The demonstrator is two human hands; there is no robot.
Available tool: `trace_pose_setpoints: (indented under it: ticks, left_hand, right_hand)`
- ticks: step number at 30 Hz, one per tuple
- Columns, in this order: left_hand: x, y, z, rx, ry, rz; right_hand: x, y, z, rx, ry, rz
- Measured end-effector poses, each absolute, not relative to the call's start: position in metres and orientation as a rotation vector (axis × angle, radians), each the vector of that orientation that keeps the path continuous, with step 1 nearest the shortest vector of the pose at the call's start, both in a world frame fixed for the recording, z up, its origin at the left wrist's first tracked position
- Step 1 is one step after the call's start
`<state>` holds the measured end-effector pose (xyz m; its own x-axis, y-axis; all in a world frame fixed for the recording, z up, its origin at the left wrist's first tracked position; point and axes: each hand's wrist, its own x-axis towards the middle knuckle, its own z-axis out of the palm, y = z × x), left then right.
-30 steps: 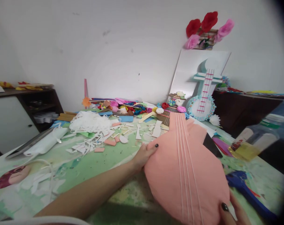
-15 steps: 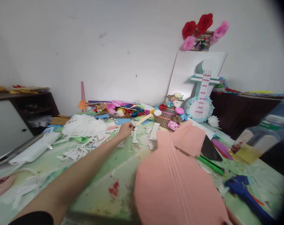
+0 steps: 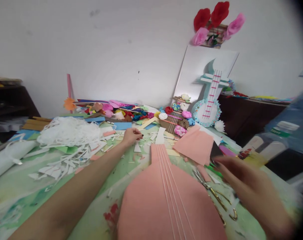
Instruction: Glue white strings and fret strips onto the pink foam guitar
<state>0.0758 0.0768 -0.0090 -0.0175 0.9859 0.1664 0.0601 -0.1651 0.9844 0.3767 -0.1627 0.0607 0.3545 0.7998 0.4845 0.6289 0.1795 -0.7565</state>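
Head view: pink instrument lies between left hand and right hand.

Right hand blurred; pink stringed body cut off below; anything in left hand too small to tell.

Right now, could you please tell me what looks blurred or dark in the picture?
In the head view, the right hand is blurred while the pink lute looks clearer; in the same view, the bottle looks hazy and the right corners fall to black.
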Motion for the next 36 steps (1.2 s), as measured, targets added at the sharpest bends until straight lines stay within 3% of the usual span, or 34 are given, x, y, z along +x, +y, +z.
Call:
trace_pose_setpoints:
  ticks: [3,11,18,26,36]
  left_hand:
    - [0.076,0.072,-0.008,1.330,1.153,1.305]
    - [0.079,0.062,-0.002,1.288,1.060,1.264]
    - [0.083,0.066,-0.002,1.242,1.005,1.268]
    - [0.086,0.070,-0.005,1.071,0.956,1.292]
    - [0.079,0.062,0.009,0.890,0.935,1.265]
  right_hand:
    - [0.351,-0.079,0.081,-1.711,-1.970,0.107]
    - [0.318,0.050,0.022,-1.955,-2.171,0.092]
    - [0.310,0.075,0.017,-2.028,-2.213,0.020]
    - [0.311,0.083,0.071,-1.968,-2.153,-0.092]
    - [0.295,0.064,0.127,-1.797,-2.165,0.076]
